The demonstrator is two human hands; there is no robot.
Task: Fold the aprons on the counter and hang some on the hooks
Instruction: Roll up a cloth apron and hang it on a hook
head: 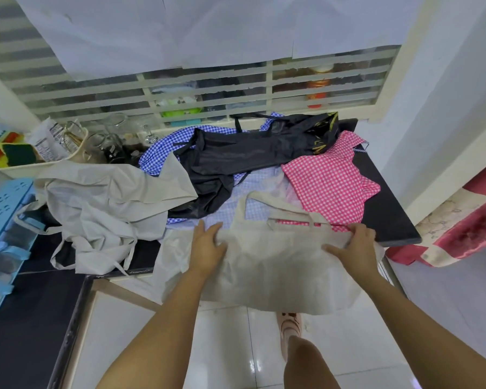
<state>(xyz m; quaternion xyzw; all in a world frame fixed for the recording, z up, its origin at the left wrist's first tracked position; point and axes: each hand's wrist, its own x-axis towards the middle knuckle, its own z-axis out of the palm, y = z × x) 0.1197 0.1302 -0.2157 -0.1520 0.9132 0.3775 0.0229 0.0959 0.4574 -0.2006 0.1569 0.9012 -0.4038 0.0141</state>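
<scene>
Currently the cream apron (264, 265) lies at the front edge of the surface (390, 220), much of it hanging toward the floor (236, 346). Pressing it flat, the left hand (208, 248) has its fingers straight; the right hand (354, 245) grips its bunched top hem. Ease either and its weight may pull it off, or its strap (292, 211) could snag the pink gingham apron (328, 178).

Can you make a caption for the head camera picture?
Left hand presses, right hand grips a cream apron at the counter edge; black apron and pink checked apron lie behind.
</scene>
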